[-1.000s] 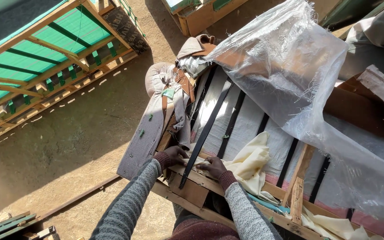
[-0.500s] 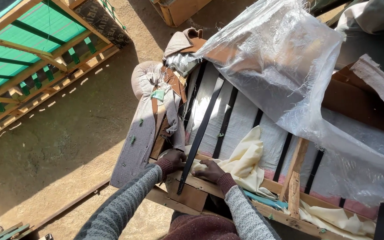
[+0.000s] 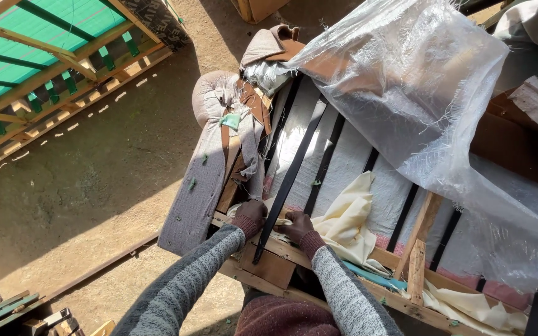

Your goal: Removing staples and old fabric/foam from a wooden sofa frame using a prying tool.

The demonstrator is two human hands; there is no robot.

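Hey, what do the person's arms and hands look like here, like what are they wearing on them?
Both arms wear long sleeves of grey, heathered knit with faint darker stripes. Each sleeve ends in a ribbed, dark maroon cuff at the wrist. The left hand and the right hand are bare: no gloves, and no rings or watch show. A maroon garment of the same shade shows at the bottom edge, below the arms.

Both arms reach forward; left hand and right hand close together, fingers curled.

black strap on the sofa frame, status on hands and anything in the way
Left hand and right hand on wooden frame, either side of black strap. Grip unclear. Cream cloth beside right hand; plastic sheet further up.
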